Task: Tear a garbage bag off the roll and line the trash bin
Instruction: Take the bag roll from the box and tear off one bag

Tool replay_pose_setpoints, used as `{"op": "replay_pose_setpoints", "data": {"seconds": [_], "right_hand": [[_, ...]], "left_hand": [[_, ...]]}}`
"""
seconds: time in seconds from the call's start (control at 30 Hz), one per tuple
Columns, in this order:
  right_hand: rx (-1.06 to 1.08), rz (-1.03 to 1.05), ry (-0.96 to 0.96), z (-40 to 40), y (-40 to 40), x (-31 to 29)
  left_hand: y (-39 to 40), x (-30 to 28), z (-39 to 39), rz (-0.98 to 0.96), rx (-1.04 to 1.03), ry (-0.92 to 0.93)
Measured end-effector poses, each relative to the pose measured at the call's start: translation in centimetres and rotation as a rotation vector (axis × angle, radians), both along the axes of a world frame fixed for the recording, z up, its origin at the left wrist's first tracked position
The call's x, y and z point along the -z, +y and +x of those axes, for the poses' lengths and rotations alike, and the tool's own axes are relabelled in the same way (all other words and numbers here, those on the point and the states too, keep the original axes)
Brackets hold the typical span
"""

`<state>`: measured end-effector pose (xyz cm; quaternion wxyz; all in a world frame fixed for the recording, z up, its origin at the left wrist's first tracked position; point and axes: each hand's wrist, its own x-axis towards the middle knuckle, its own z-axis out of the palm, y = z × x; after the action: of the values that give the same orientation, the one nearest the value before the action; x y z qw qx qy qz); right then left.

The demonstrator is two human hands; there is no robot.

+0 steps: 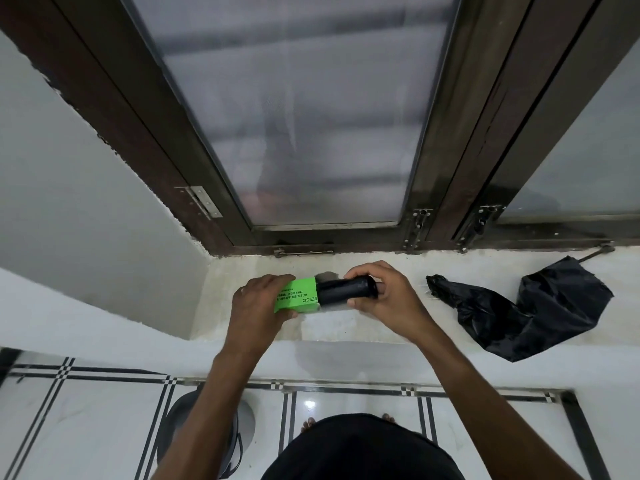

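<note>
Sideways, roll [346, 289] seemingly half out of box [298, 295].

The green box [297, 295], held in the left grip [258, 303], carries black print, upside down from here: "ECO" at the end toward the right grip [384, 296], then "WE BELIEVE NATURE IS", partly covered, and "THAN MOST THINGS"; smaller print is unreadable.

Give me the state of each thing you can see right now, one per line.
Green box: held in the left hand, open at its right end.
Black bag roll: partly inside the box, gripped by the right hand.
Loose black bag: crumpled on the sill, off the roll.
Trash bin: on the floor, apparently unlined.
Window: shut.
</note>
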<state>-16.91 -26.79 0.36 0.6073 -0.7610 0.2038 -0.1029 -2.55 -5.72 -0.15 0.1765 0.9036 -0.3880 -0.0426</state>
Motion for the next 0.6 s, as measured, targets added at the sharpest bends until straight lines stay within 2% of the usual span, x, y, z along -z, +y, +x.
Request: {"op": "replay_pose_setpoints", "data": {"seconds": [0.13, 0.27, 0.4, 0.43, 0.53, 0.6], "right_hand": [[0.019, 0.042, -0.034, -0.4, 0.2, -0.3], [0.027, 0.182, -0.025, -0.8, -0.2, -0.7], [0.085, 0.406, -0.031, -0.5, -0.3, -0.7], [0.111, 0.433, -0.018, -0.3, -0.1, -0.7], [0.206, 0.389, 0.029, 0.6, 1.7, -0.4], [0.262, 0.245, 0.020, 1.2, 3.4, 0.3]], "left_hand": [[0.3, -0.2, -0.1, 0.007, 0.014, -0.018], [0.4, -0.4, -0.1, 0.010, 0.078, -0.006], [0.0, -1.1, -0.3, -0.134, 0.067, 0.320], [-0.3, -1.2, -0.4, -0.156, 0.067, 0.350], [-1.0, -1.2, -0.8, -0.151, 0.076, 0.292], [-1.5, -1.0, -1.2, -0.152, 0.058, 0.270]]}}
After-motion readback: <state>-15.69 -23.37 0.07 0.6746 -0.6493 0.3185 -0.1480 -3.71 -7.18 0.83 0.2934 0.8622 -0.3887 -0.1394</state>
